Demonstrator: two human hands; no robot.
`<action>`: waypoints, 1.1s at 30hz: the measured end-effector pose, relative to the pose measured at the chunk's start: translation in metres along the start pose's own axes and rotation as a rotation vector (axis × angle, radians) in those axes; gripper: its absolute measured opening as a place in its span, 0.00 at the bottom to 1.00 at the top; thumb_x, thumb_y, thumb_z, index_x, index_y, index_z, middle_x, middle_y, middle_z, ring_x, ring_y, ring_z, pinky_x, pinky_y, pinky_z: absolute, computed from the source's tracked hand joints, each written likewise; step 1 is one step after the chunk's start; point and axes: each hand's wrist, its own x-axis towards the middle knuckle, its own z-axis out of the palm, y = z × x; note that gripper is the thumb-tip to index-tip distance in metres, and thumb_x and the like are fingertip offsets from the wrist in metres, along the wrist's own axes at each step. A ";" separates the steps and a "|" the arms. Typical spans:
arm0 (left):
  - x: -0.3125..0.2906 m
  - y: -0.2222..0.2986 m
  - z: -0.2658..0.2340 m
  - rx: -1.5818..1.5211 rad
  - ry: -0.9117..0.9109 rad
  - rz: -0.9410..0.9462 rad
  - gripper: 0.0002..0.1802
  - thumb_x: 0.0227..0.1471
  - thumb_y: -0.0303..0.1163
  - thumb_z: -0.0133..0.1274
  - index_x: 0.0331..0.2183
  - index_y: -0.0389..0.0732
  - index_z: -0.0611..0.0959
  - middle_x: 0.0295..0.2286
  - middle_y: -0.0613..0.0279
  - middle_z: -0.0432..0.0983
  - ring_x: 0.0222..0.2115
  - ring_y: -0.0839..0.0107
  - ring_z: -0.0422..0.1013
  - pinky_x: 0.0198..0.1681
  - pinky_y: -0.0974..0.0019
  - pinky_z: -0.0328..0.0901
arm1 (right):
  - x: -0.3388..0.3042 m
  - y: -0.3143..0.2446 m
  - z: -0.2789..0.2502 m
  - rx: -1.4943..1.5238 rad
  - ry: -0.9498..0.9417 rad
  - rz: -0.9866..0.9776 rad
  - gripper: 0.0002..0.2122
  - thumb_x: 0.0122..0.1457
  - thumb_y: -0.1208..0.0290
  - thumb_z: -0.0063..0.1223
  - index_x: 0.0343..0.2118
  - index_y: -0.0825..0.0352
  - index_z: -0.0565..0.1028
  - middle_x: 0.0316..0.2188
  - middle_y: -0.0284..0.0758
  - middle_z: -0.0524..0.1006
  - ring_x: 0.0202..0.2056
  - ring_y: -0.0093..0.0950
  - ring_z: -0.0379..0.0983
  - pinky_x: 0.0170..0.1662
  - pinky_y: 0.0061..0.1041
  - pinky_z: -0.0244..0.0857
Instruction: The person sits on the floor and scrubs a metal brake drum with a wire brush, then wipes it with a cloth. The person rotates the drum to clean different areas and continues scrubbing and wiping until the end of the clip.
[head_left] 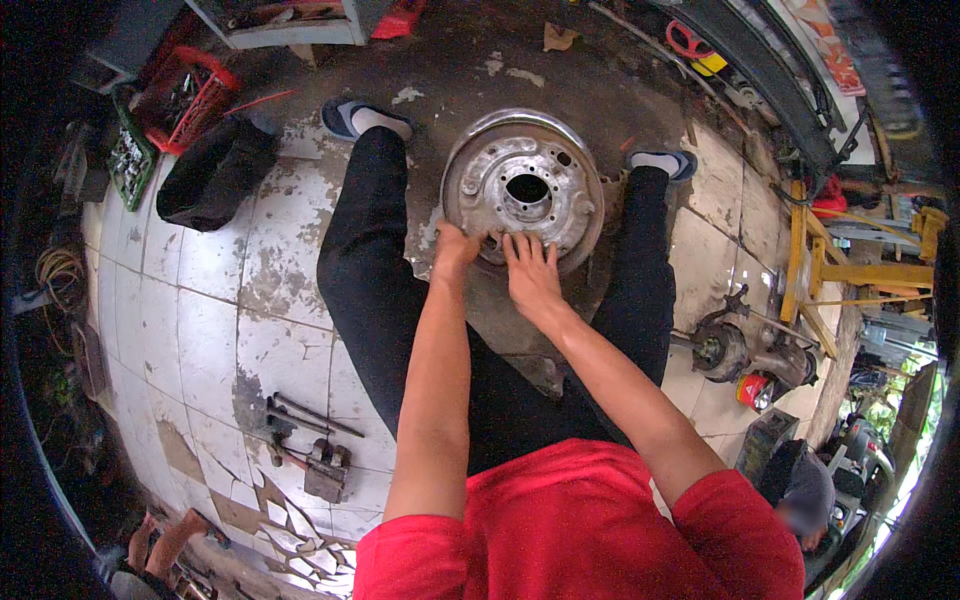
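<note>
A round, worn grey metal wheel rim [570, 215] stands on the floor between my outstretched legs, with a dark centre hole, small bolt holes and a bright upper edge. At its lower left edge, my left hand [456, 248] is closed on the metal, thumb to the left; part of its fingers is hidden. Beside it, my right hand [533, 275] rests on the lower face with fingers spread and stretched upward. Between the two hands lies a small dark opening in the metal, too small to make out well.
Hammers or similar long-handled tools [315, 415] and a metal block [327, 470] lie at the lower left. A red crate [205, 100] and a black container [218, 172] stand at upper left. At right are an axle-like metal part [725, 345], a red can [755, 390] and yellow wood [870, 274].
</note>
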 end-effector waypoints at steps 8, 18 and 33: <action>0.005 -0.007 0.002 -0.025 0.018 -0.032 0.58 0.42 0.39 0.70 0.59 0.22 0.50 0.53 0.30 0.66 0.56 0.46 0.65 0.59 0.57 0.60 | 0.011 -0.004 0.000 -0.028 0.064 0.041 0.28 0.56 0.74 0.47 0.62 0.69 0.60 0.62 0.42 0.59 0.63 0.43 0.52 0.62 0.57 0.47; -0.002 0.003 0.003 0.039 0.039 0.013 0.59 0.41 0.40 0.70 0.59 0.22 0.51 0.54 0.30 0.65 0.56 0.45 0.65 0.59 0.57 0.60 | 0.021 0.007 -0.001 -0.039 0.001 0.093 0.30 0.57 0.73 0.49 0.64 0.69 0.57 0.62 0.43 0.58 0.64 0.43 0.51 0.62 0.56 0.46; 0.007 -0.008 0.010 -0.016 0.028 0.030 0.56 0.42 0.41 0.69 0.57 0.21 0.53 0.52 0.27 0.66 0.55 0.42 0.65 0.59 0.55 0.60 | 0.015 0.003 0.011 -0.150 0.013 0.049 0.28 0.60 0.71 0.43 0.65 0.66 0.57 0.65 0.42 0.56 0.65 0.44 0.49 0.63 0.57 0.45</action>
